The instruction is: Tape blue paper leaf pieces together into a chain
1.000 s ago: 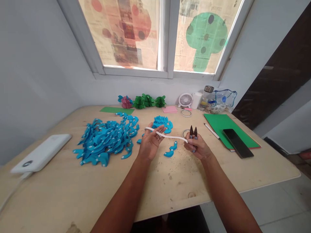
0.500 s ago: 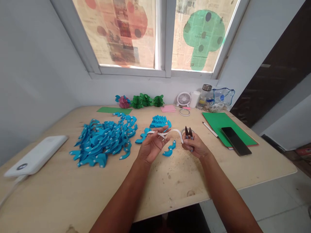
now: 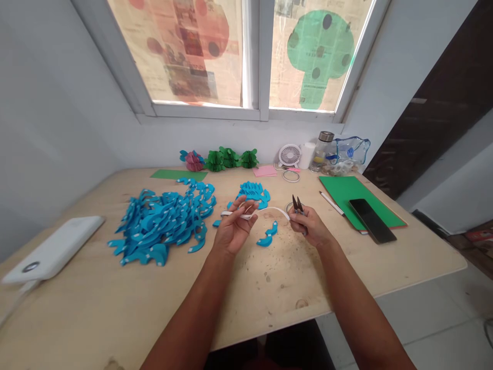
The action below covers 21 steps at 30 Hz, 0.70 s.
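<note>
Centrally in this head-worn view, a person's two bare hands stretch out over a pale wooden counter [image 3: 269,308]. Just left of centre, the left hand [image 3: 233,230] is turned palm up, its fingers loosely curled and partly spread, with a narrow white strip [image 3: 274,208] held between them. The strip arches across the middle of the frame to the right hand [image 3: 310,226], whose fingers are closed on its other end and also around small scissors [image 3: 295,203]; their two dark blades point up, slightly parted.

Below the strip lie two curved blue pieces [image 3: 265,241]. Behind the left hand is a small blue cluster [image 3: 252,191], and at centre left spreads a large heap of blue folded pieces [image 3: 162,226] with white squares on them. A white power bank [image 3: 57,249] with a cable sits at the far left. On the right, a black smartphone [image 3: 372,220] rests on a green sheet [image 3: 337,187] beside a white pen [image 3: 332,203]. Along the back wall stand green paper ornaments [image 3: 230,158], a small fan [image 3: 289,155] and a bottle [image 3: 319,156].
</note>
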{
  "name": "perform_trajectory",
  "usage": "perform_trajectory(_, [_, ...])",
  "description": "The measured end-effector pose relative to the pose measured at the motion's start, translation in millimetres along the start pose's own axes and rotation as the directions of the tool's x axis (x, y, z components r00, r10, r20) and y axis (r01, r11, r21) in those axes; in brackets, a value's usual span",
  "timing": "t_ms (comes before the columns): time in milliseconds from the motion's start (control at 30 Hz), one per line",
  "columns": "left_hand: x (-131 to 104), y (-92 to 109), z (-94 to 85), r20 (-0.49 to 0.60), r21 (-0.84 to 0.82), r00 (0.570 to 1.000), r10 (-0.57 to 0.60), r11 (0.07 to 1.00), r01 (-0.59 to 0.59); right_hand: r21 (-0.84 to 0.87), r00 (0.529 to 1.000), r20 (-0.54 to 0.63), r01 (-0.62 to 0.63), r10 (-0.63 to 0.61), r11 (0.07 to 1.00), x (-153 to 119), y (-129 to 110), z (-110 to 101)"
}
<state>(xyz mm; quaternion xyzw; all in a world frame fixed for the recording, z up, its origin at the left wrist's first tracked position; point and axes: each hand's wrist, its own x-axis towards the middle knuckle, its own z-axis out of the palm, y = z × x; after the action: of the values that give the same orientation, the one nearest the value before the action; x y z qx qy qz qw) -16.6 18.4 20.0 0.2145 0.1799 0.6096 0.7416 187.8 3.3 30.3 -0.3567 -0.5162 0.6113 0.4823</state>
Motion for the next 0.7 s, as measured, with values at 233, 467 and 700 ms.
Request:
perform_trajectory(233, [-7,0,7.3,0.115,0.130,0.988,-0.099,0.988,0.084,-0.178,0.995,-0.099,-0.002,-0.015,0.984,4,4,3])
perform_trajectory(467, [-9,-10,10.7,0.134,0.519,0.982,-0.137,0.854,0.048,-0.450,0.991,-0.109,0.022,-0.079,0.893,6,9,5])
perform_trajectory(700, [-12,-22,21.0,0.104,0.711,0.988,-0.115,0.703,0.007,-0.634,0.980,-0.071,0.097,-0.184,0.767,6,9,6])
